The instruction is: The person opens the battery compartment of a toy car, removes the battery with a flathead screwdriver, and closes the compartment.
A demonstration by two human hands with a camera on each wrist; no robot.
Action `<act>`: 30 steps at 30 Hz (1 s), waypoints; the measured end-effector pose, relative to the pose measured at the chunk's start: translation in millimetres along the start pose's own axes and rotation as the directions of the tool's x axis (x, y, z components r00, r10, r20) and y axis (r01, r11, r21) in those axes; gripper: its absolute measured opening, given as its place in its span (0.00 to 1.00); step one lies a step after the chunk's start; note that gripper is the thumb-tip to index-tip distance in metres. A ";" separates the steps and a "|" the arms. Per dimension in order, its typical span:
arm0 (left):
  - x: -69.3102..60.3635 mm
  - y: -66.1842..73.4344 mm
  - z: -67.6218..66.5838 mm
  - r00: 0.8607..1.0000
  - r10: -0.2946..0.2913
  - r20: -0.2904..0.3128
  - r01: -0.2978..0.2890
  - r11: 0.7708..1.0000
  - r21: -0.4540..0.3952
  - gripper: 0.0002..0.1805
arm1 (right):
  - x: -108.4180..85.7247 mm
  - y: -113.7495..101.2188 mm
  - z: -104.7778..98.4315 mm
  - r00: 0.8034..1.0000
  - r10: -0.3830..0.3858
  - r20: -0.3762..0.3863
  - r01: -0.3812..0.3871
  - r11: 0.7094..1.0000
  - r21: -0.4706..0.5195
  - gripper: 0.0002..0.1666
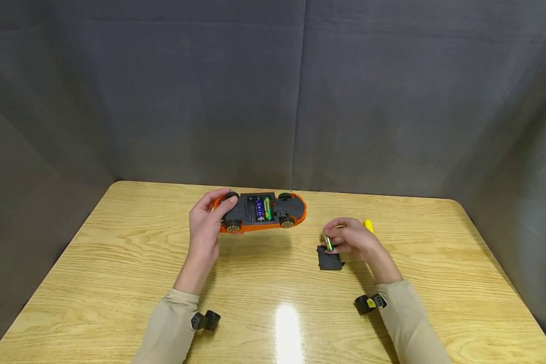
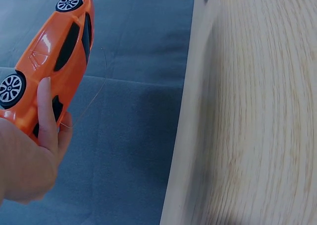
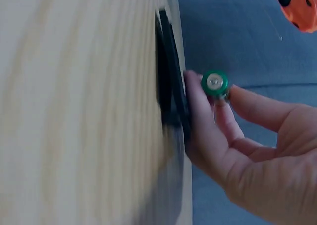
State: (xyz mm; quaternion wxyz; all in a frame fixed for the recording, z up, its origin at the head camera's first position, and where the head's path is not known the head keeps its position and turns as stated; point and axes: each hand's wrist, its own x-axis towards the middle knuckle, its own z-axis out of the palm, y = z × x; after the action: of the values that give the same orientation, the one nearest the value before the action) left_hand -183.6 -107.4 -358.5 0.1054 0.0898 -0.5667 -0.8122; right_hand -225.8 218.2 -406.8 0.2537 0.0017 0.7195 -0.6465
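A: What has the left hand [image 1: 205,220] got?
B: A toy car [image 1: 291,206], gripped at one end above the table [image 1: 255,283]. Its thumb presses the black underside, which faces the head camera; the fingers lie against the orange body.
A: Is the battery slot open?
B: Yes. A purple battery [image 1: 259,210] and a green battery [image 1: 268,208] sit in it side by side.
A: Any brand on them?
B: The purple one has pale lettering, the green one yellowish marks; both are too small to read.
A: And the right hand [image 1: 352,236]?
B: Pinching a loose battery [image 1: 328,243] between thumb and fingers, well apart from the car. It's green with a pale metal end, and its marks are too small to read as well.
A: What's below it?
B: A black cover [image 1: 329,261] on the table. I can't tell whether the fingers touch it. A yellow thing [image 1: 368,225], partly hidden, lies just beyond the hand.
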 end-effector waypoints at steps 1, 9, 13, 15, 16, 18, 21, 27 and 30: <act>0.2 -0.4 0.1 1.000 -0.001 -0.002 0.001 1.000 -0.001 0.14 | -0.3 -0.4 -1.2 1.000 0.003 -0.004 -0.003 1.000 -0.017 0.13; -0.5 -1.3 0.6 1.000 -0.015 -0.002 0.015 1.000 -0.008 0.12 | -4.3 -6.5 2.7 1.000 0.001 0.017 0.003 0.980 -0.200 0.11; -1.0 -1.7 1.8 1.000 -0.015 0.003 0.015 1.000 0.000 0.12 | -5.2 -9.0 7.7 1.000 0.004 0.010 -0.001 0.957 -0.290 0.09; -0.9 -2.1 2.0 1.000 -0.016 0.007 0.016 1.000 0.002 0.12 | -5.1 -9.3 9.5 1.000 0.008 0.005 -0.006 0.954 -0.301 0.08; -1.1 -2.2 2.5 1.000 -0.015 0.008 0.015 1.000 0.004 0.12 | -5.0 -9.3 10.0 1.000 0.009 0.004 -0.007 0.954 -0.301 0.08; -1.4 -2.5 3.3 1.000 -0.018 0.010 0.018 1.000 0.005 0.12 | -5.3 -9.6 11.1 1.000 0.010 0.001 -0.009 0.953 -0.303 0.09; -2.3 -2.6 3.2 1.000 -0.026 0.012 0.026 1.000 0.008 0.13 | -3.3 -7.3 12.2 1.000 -0.003 -0.012 -0.001 0.951 -0.308 0.08; -2.2 -4.5 3.3 1.000 -0.026 0.010 0.026 1.000 0.013 0.12 | -0.2 -4.1 15.7 0.996 -0.077 -0.044 0.056 0.928 -0.370 0.06; -1.2 -5.9 4.3 1.000 -0.025 0.009 0.024 1.000 0.019 0.13 | -0.4 -4.4 17.5 0.993 -0.103 -0.053 0.075 0.917 -0.391 0.05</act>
State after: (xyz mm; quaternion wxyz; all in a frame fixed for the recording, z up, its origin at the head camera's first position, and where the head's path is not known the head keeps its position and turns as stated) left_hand -184.0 -101.2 -362.5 0.0921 0.0941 -0.5737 -0.8084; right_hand -220.6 201.3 -403.2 0.1932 -0.0580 0.8413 -0.5015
